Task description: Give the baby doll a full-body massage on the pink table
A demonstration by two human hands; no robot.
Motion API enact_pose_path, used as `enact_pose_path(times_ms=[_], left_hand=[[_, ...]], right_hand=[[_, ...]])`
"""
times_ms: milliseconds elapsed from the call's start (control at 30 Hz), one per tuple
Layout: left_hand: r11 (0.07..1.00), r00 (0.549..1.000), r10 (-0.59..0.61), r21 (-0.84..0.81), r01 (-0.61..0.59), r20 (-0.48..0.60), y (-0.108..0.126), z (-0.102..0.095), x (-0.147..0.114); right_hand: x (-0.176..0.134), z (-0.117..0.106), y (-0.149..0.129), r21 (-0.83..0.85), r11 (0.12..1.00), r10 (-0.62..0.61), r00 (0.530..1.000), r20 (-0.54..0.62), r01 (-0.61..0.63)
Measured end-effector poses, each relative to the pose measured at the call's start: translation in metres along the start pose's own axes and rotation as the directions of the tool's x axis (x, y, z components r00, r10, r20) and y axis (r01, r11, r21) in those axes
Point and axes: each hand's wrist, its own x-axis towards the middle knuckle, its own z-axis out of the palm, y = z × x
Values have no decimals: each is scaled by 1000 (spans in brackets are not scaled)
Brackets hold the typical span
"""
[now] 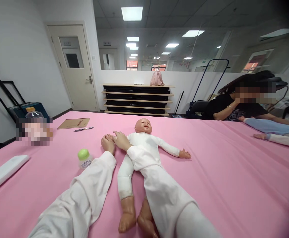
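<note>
A baby doll (pixel 144 145) in a white bodysuit lies on its back on the pink tabletop, head away from me and bare feet toward me. My left hand (pixel 107 144) is closed around the doll's hand on the left side, which mostly disappears among my fingers. Close against it, my right hand (pixel 122 140) reaches across the doll's arm with fingers extended, touching that same small hand. My right sleeve covers part of the doll's body and one leg. Left of my left wrist stands a small jar (pixel 85 160) with a green lid.
On the left are a brown notebook (pixel 73 123), a pen (pixel 83 129), a blurred bottle with an orange cap (pixel 34 114) and a long white case (pixel 5 173). At right, another person (pixel 221 107) sits by a second doll in blue (pixel 270 125). Shelves (pixel 137 99) stand behind.
</note>
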Motion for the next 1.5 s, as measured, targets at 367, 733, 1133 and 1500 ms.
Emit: enact_pose_path(times_ms=[367,733,1133,1500], left_hand=[[962,990,111,241,-129,87,16,-31,-40],[831,695,551,-376,-409,462,61,-151,-151],[921,831,382,-239,-307,404,16,-190,-204],[980,842,165,-178,-84,513,14,-175,-215]], right_hand=[[-214,-72,-23,224,865,-484,626,611,450],[-205,-41,-29,-59,660,-560,543,626,749],[-205,-22,-33,93,751,-649,705,288,653],[-208,-40,-41,850,526,-297,929,222,-35]])
